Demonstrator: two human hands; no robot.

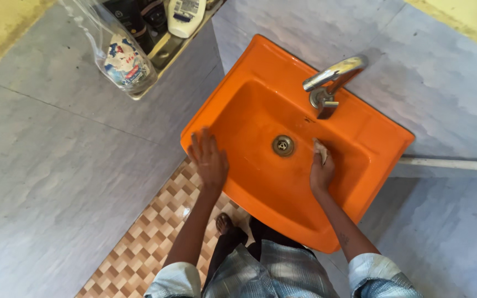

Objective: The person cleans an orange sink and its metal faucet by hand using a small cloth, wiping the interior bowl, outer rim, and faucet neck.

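Scrubbing the orange sink [249, 182] beside its drain [283, 145], the right hand [321, 168] clutches a pale cloth [321, 149] while the left hand [210, 160] rests flat and open on the rim, with the basin wall toward the tap [332, 77] seeming next to wipe.

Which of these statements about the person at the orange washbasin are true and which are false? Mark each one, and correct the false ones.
1. The right hand presses a small pale cloth against the inside of the orange washbasin. True.
2. The left hand holds the metal tap. False: it rests flat on the basin's front left rim, away from the tap.
3. The drain lies between the two hands. True.
4. Water is running from the tap. False: no stream shows.
5. A clear plastic bag hangs off the shelf at the upper left. True.
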